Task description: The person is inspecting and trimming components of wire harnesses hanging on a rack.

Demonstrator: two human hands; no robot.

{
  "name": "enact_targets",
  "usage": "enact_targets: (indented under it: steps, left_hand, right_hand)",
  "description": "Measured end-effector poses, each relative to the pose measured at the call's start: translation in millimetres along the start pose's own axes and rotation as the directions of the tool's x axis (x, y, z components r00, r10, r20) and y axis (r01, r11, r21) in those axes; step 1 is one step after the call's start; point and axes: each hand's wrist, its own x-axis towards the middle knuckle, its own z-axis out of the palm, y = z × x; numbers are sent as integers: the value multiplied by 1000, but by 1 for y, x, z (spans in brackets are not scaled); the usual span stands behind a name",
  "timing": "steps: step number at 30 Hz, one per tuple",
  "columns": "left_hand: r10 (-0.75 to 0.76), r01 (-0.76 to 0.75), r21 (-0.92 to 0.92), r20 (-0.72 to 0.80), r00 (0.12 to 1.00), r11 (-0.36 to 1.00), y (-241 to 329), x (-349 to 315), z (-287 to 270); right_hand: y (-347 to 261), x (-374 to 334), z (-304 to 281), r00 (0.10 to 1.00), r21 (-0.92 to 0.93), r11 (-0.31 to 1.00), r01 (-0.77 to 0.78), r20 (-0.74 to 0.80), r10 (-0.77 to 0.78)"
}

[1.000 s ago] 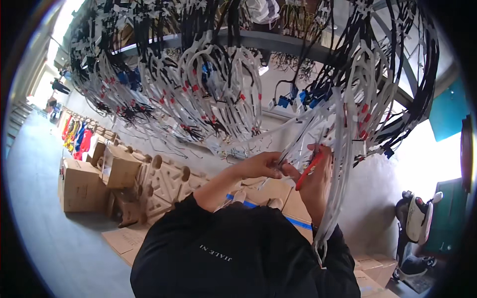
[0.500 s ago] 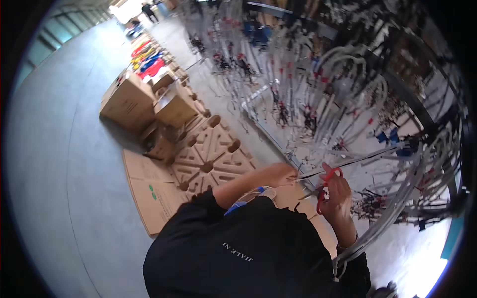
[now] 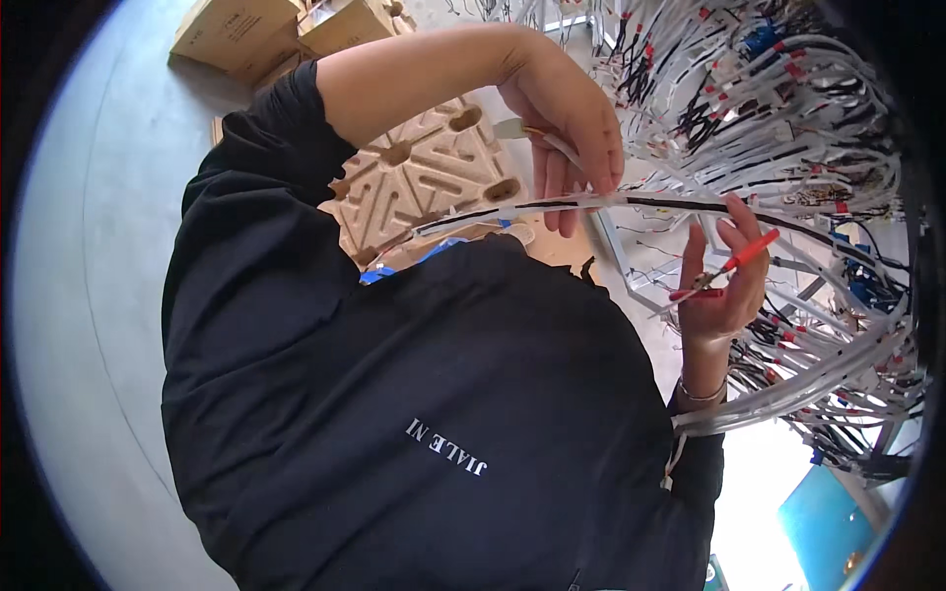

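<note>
A long wire harness [image 3: 670,203], black wires with clear and white sleeving, stretches across in front of my chest. My left hand [image 3: 576,123] is closed on it, thumb in front and other fingers behind. A thin pale strip with a flat grey-white end [image 3: 510,128] shows beside that hand's palm; I cannot tell what it is. Red-handled scissors [image 3: 747,252] rest in my right hand [image 3: 724,300], blades pointing down-left. This hand's fingertips reach the harness farther right, partly curled beside it. A bundle of white sleeved cables [image 3: 788,404] passes over my right forearm.
Dense hanging wire harnesses [image 3: 788,108] with red and blue connectors fill the right side, on a metal frame [image 3: 613,241]. A moulded brown pallet [image 3: 399,156] lies beyond my left arm. Cardboard boxes [image 3: 236,34] stand at the upper left. A teal panel [image 3: 828,517] is at lower right.
My view has shifted. My left hand has moved up and away from my body, and more of the harness now stretches across. The scissors have turned within my right hand.
</note>
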Motion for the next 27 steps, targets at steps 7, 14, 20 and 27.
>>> enact_targets:
  steps: [7, 14, 20, 27]
  left_hand:
    - [87, -88, -225, -15, 996, 970, -22, -15, 9]
    - [155, -158, -425, -43, 987, 891, -44, -36, 8]
    - [197, -266, -395, -208, 958, 879, -114, -54, 6]
    - [281, -344, -13, -545, 790, 939, -124, -87, 73]
  right_hand:
    - [-7, 10, 7, 995, 24, 1000, -5, -97, 7]
    - [-3, 7, 3, 998, 52, 998, -32, -58, 35]
    - [-3, 12, 12, 995, 14, 999, -39, -93, 40]
    - [-6, 13, 3, 994, -16, 995, -99, -44, 98]
